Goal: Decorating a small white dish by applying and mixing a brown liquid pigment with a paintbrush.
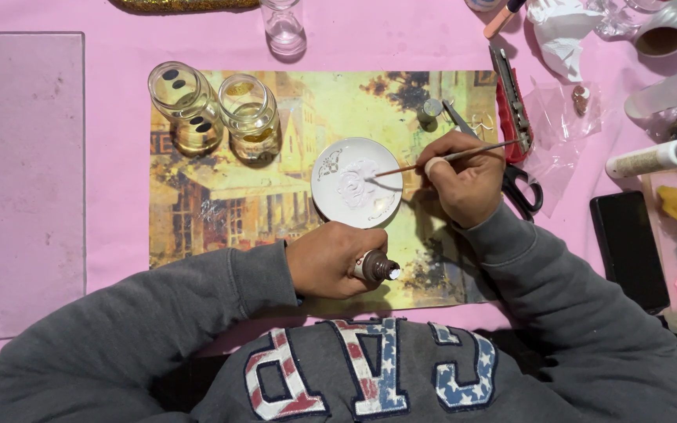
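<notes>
My right hand [464, 176] holds a thin paintbrush [448, 157] whose tip touches white paint on a small white round dish [331, 196]. The dish rests on a yellowish printed picture sheet [291, 141] laid on the pink table cover. My left hand [331, 258] is closed around a small brown paint tube [375, 266] with white paint at its open nozzle, held just below the dish near my chest. Both arms wear grey sleeves.
Two glass jars [186, 106] [250, 117] of yellowish liquid stand on the sheet's upper left. A red utility knife [511, 98], scissors [523, 188], a small cap [431, 110], a dark phone [628, 251], tubes and crumpled paper lie right. A clear plastic panel [21, 180] lies left.
</notes>
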